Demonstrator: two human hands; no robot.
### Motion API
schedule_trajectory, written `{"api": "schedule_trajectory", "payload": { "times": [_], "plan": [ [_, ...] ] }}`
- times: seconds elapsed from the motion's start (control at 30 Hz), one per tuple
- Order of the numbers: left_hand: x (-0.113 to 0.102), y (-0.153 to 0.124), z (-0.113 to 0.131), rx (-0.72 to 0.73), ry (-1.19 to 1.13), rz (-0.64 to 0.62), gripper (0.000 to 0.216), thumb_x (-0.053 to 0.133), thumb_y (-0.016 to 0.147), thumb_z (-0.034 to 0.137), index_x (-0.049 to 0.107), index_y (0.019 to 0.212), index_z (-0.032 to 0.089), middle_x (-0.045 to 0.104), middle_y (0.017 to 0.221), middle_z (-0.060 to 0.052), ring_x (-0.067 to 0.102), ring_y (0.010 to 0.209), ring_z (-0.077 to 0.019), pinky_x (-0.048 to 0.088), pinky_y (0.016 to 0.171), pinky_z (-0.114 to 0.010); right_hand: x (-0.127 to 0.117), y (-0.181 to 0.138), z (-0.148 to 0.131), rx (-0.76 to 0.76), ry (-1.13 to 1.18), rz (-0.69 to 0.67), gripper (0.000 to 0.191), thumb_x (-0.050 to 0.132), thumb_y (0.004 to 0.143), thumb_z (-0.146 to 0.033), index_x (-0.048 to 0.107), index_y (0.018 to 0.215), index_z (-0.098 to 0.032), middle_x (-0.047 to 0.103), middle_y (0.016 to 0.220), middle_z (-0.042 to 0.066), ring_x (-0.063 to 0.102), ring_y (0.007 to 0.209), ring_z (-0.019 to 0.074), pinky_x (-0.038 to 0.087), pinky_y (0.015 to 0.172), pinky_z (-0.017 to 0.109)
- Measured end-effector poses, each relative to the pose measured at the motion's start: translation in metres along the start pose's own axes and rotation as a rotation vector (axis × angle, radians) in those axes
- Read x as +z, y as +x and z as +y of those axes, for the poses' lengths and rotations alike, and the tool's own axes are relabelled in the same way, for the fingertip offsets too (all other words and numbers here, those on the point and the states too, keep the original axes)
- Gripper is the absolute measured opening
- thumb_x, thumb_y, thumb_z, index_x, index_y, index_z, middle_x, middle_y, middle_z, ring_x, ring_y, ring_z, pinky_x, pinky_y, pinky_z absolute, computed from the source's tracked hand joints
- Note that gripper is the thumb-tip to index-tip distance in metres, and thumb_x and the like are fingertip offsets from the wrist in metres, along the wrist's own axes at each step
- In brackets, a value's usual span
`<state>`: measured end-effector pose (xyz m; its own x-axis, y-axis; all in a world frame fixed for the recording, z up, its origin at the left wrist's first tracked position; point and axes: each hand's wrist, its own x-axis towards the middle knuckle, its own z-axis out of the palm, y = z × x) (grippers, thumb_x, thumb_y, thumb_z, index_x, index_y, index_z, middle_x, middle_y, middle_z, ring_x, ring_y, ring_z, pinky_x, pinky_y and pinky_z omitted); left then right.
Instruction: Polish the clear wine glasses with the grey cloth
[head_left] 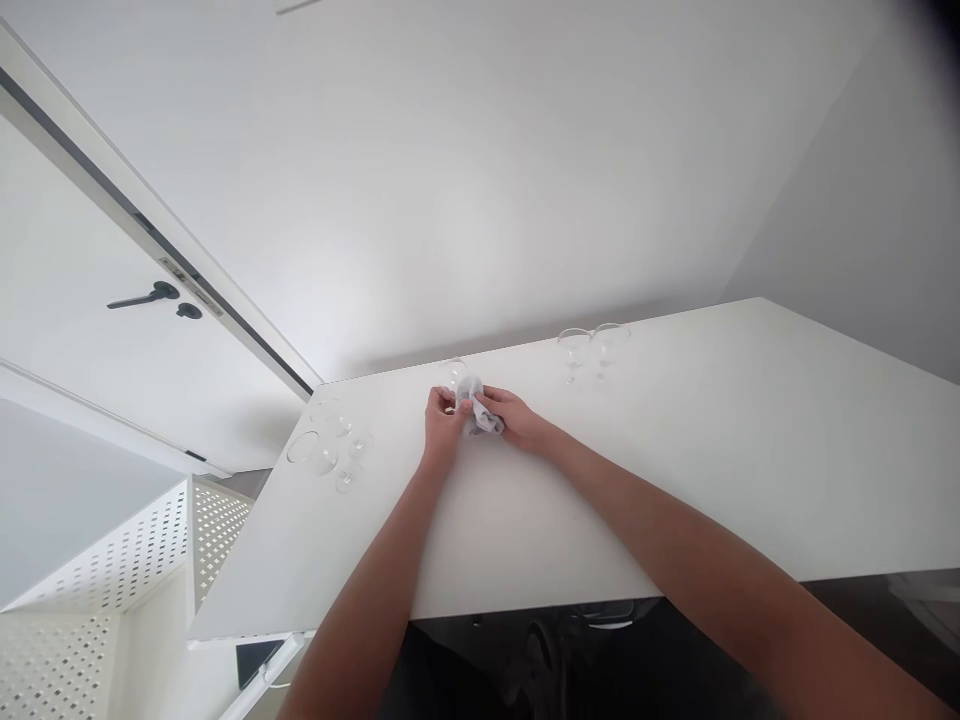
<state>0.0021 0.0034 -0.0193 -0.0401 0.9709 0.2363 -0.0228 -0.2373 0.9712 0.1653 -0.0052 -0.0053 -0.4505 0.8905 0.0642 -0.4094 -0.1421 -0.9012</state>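
Note:
Both my hands are together over the middle of the white table, near its wall side. My left hand is closed on a clear wine glass, whose round bowl shows just beyond the fingers. The rest of this glass is hidden by the hand and the cloth. A crumpled light grey cloth is gripped by my right hand and pressed against the glass. My left thumb also touches the cloth.
Two clear stemmed glasses stand right of my hands by the wall edge. Two more clear glasses are at the table's left end. The white table meets the wall behind. A door with a black handle is at left.

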Motion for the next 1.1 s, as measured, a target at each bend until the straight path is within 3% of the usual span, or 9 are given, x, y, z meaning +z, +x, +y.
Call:
{"api": "schedule_trajectory", "payload": {
  "times": [0.1,0.2,0.3,0.43,0.5,0.67,0.83,0.97,1.1],
  "plan": [
    [0.002,0.000,0.006,-0.008,-0.150,-0.067,0.057,0.068,0.081,0.070,0.057,0.113,0.025,0.065,0.112,-0.007,0.063,0.090,-0.0170,0.050,0.073,-0.029,0.001,-0.005,-0.004,0.054,0.049,-0.044,0.044,0.078,0.082,-0.052,0.070,0.115,-0.023,0.071,0.092,0.006,0.063,0.084,0.0204,0.051,0.072,0.031],
    [0.002,0.000,0.013,-0.025,-0.182,-0.059,0.061,0.052,0.089,0.074,0.061,0.125,0.025,0.063,0.135,-0.013,0.064,0.110,-0.0236,0.052,0.085,-0.035,0.001,-0.007,-0.006,0.076,0.038,-0.008,0.044,0.076,0.082,-0.055,0.071,0.114,-0.025,0.072,0.093,0.006,0.065,0.083,0.0207,0.052,0.068,0.030],
    [0.001,0.000,0.016,-0.016,-0.101,-0.028,0.054,0.053,0.092,0.068,0.067,0.119,0.023,0.069,0.128,-0.013,0.064,0.112,-0.0244,0.049,0.091,-0.037,0.001,-0.005,-0.004,0.101,-0.090,0.037,0.047,0.075,0.082,-0.060,0.070,0.111,-0.023,0.071,0.096,0.007,0.063,0.081,0.0201,0.051,0.066,0.030],
    [0.000,-0.001,0.016,0.015,0.007,0.072,0.046,0.059,0.091,0.062,0.070,0.110,0.022,0.072,0.120,-0.011,0.064,0.107,-0.0220,0.048,0.089,-0.034,0.007,-0.004,0.002,-0.013,-0.376,0.155,0.044,0.079,0.078,-0.058,0.070,0.101,-0.022,0.068,0.089,0.004,0.059,0.079,0.0183,0.047,0.066,0.029],
    [-0.001,-0.001,0.015,0.011,0.014,0.078,0.045,0.060,0.090,0.062,0.070,0.109,0.022,0.072,0.120,-0.010,0.064,0.103,-0.0209,0.049,0.087,-0.033,0.011,-0.005,0.004,-0.021,-0.343,0.180,0.043,0.080,0.077,-0.056,0.069,0.100,-0.022,0.068,0.090,0.003,0.059,0.080,0.0187,0.047,0.067,0.029],
    [-0.001,-0.001,0.014,-0.028,-0.095,0.071,0.053,0.051,0.091,0.069,0.069,0.107,0.022,0.073,0.114,-0.010,0.066,0.086,-0.0188,0.051,0.077,-0.034,0.017,-0.007,0.010,0.159,0.009,0.012,0.046,0.070,0.082,-0.064,0.068,0.097,-0.020,0.068,0.091,0.007,0.062,0.077,0.0202,0.050,0.066,0.032],
    [-0.001,-0.001,0.015,0.015,-0.006,0.123,0.044,0.061,0.089,0.062,0.072,0.104,0.022,0.073,0.114,-0.009,0.062,0.085,-0.0164,0.049,0.080,-0.032,0.018,-0.005,0.012,-0.072,-0.311,0.194,0.045,0.078,0.078,-0.056,0.067,0.105,-0.022,0.068,0.093,0.003,0.060,0.083,0.0191,0.048,0.070,0.030],
    [-0.001,-0.001,0.016,0.000,-0.021,0.117,0.045,0.055,0.093,0.063,0.072,0.105,0.024,0.073,0.114,-0.008,0.061,0.086,-0.0158,0.049,0.081,-0.032,0.017,-0.005,0.008,0.038,-0.216,0.106,0.046,0.067,0.085,-0.061,0.067,0.109,-0.021,0.068,0.095,0.006,0.061,0.082,0.0208,0.049,0.068,0.032],
    [0.000,-0.003,0.018,0.017,-0.010,0.078,0.044,0.053,0.094,0.062,0.072,0.109,0.025,0.071,0.121,-0.008,0.060,0.089,-0.0159,0.047,0.081,-0.032,0.015,-0.006,0.007,-0.103,-0.505,0.220,0.042,0.069,0.084,-0.057,0.066,0.110,-0.024,0.067,0.086,0.002,0.058,0.075,0.0189,0.045,0.066,0.031]
  ]
}}
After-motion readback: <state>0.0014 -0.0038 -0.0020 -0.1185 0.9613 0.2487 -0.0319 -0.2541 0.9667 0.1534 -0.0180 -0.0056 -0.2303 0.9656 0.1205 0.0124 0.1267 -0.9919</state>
